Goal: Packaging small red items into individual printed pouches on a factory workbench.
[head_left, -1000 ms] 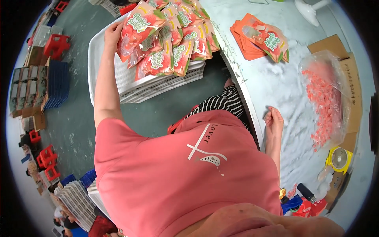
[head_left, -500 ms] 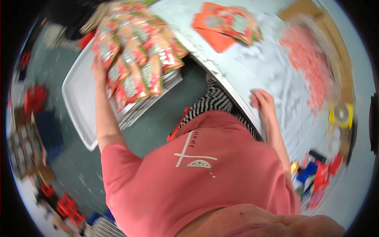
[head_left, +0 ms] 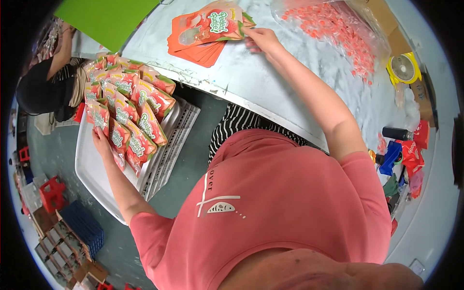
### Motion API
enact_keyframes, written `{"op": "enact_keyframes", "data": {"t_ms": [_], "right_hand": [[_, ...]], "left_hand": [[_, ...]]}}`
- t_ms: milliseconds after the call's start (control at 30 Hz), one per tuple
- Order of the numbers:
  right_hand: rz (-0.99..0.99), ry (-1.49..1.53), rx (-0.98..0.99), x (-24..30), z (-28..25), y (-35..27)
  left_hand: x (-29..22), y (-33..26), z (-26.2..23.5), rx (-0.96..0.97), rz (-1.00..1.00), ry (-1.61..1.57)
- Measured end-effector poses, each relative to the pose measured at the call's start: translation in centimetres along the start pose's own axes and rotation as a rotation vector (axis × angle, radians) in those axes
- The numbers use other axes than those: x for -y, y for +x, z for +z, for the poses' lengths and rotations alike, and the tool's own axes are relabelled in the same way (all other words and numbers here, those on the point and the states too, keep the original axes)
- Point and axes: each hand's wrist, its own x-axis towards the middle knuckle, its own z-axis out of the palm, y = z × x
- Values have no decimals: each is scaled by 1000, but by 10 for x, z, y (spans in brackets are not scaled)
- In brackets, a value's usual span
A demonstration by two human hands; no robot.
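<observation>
My left hand (head_left: 101, 142) is at the near left side of a pile of filled red and green pouches, its fingers closed at the lower end of one pouch (head_left: 98, 115). Several such pouches overlap in a white plastic tray (head_left: 92, 174), lying on their backs with the printed side up. On the table, my right hand (head_left: 261, 40) pinches the right edge of a flat, peach-coloured pouch (head_left: 220, 21). Beneath that pouch fans a stack of orange pouches (head_left: 200, 54). The fingertips under the pouch edge are partly hidden.
A clear bag of small pink wrapped pieces (head_left: 338, 34) spills onto the marbled tabletop (head_left: 290, 101). A yellow fan (head_left: 404, 68) stands at the right. Further trays (head_left: 181, 130) are stacked under the full one. Another person (head_left: 46, 87) is at the far left, beside a green panel (head_left: 104, 21).
My right hand has gone from the table's front edge forward and left to the pouches on the table. My left hand stays at the tray's pouches while the whole view has turned.
</observation>
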Motion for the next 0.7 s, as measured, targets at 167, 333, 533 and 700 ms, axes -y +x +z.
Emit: {"op": "enact_keyframes", "data": {"t_ms": [167,333,533,700], "right_hand": [[55,166,16,-6,9,20],[-13,160,54,-19,-5,13],[61,282,68,-2,20,10],[119,335,93,-14,11,9]], "left_hand": [[-39,-15,-8,-76,19,1],[-110,-32,-14,-244,110,66],[-237,-81,29,-252,400,-127],[-312,-133,60,55,483,-209]]}}
